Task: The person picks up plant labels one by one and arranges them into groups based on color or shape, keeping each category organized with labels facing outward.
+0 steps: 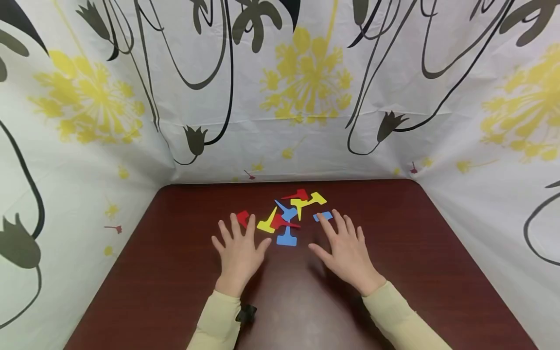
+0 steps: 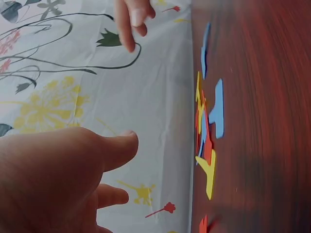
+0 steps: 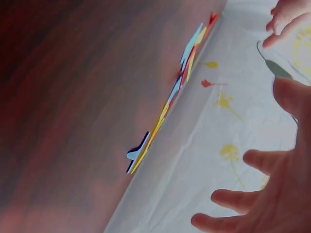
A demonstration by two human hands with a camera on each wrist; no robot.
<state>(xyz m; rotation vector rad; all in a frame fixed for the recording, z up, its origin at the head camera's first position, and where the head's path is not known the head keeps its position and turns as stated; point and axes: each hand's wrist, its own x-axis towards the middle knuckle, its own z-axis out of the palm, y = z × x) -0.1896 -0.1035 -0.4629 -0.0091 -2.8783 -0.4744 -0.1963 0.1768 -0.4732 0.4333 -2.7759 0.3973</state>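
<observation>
Several flat T-shaped plant labels in red, yellow and blue lie in a loose, partly overlapping cluster on the dark table. My left hand is held over the table with its fingers spread, nearest to a red label and a yellow label. On the other side, my right hand also has spread fingers, its index fingertip over a blue label and partly covering it. Between the hands lies another blue label, beside a red label. Both hands hold nothing; the wrist views show them raised above the tabletop.
The reddish-brown table has rounded far corners. A white cloth with yellow flowers and grey stems hangs behind it and along both sides. A small black object sits at the left sleeve's wrist.
</observation>
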